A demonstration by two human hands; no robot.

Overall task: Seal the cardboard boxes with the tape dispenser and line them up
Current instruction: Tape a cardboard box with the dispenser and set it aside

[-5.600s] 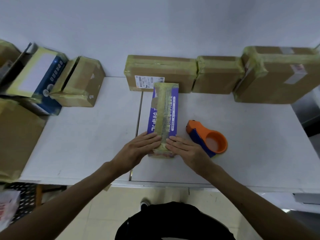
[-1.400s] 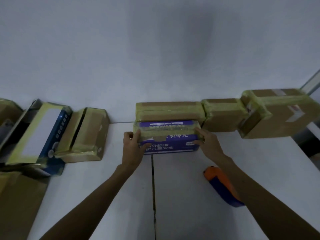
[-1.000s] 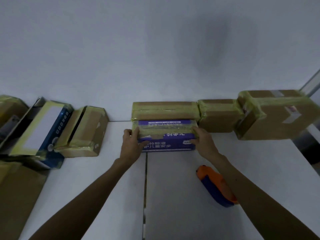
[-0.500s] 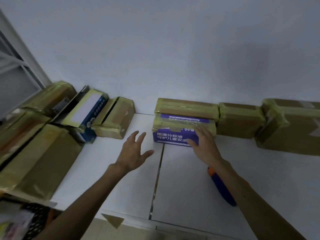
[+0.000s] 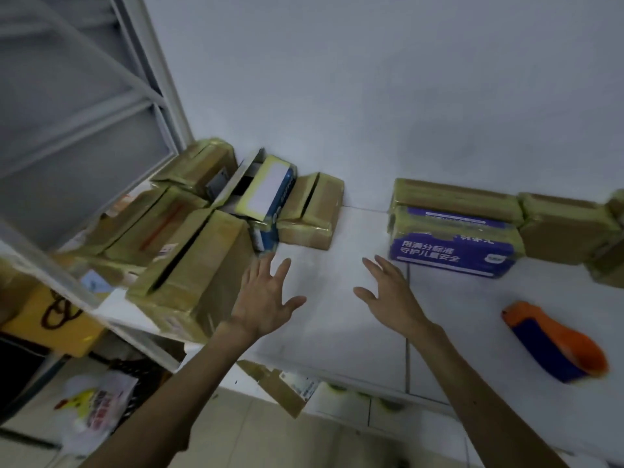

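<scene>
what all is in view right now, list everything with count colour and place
purple box: one, purple with white print, yellowish tape, in front of the row at the wall
row boxes: three, brown under yellowish tape, along the wall at right, the last cut by the frame edge
piled boxes: at least four, brown, taped, heaped at the table's left end
blue box: one, blue with a white and yellow panel, tilted in the pile
tape dispenser: one, orange and blue, on the table at right
table: one, white
yellow box: one, yellow with black marks, lower left
plastic bag: one, pale, printed, on the floor
left hand: one, bare, open, over the table
right hand: one, bare, open, over the table
</scene>
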